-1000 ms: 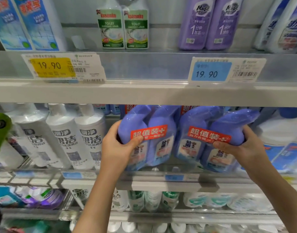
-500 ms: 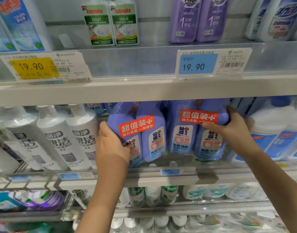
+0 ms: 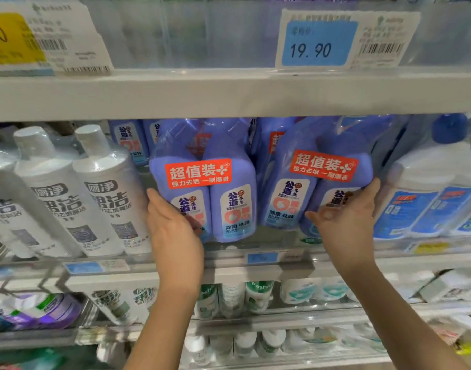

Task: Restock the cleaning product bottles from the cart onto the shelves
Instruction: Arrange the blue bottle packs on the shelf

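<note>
Head view: left hand [image 3: 173, 231] curls round the left twin-pack [image 3: 205, 182] low down, right hand [image 3: 346, 222] clasps the right twin-pack [image 3: 322, 177]. Both packs are on the middle shelf [image 3: 282, 260], probably seated. Shrink-wrapped, full bottles — likely heavy and slick, so grip near the base.

Light: I read bright, even store light; soft shade beneath the shelf edge [image 3: 229, 94].
Glare: sheen on the clear guard [image 3: 189, 36].
Blur: my corners smear and bow; lower bottles [image 3: 258, 295] soft.
</note>
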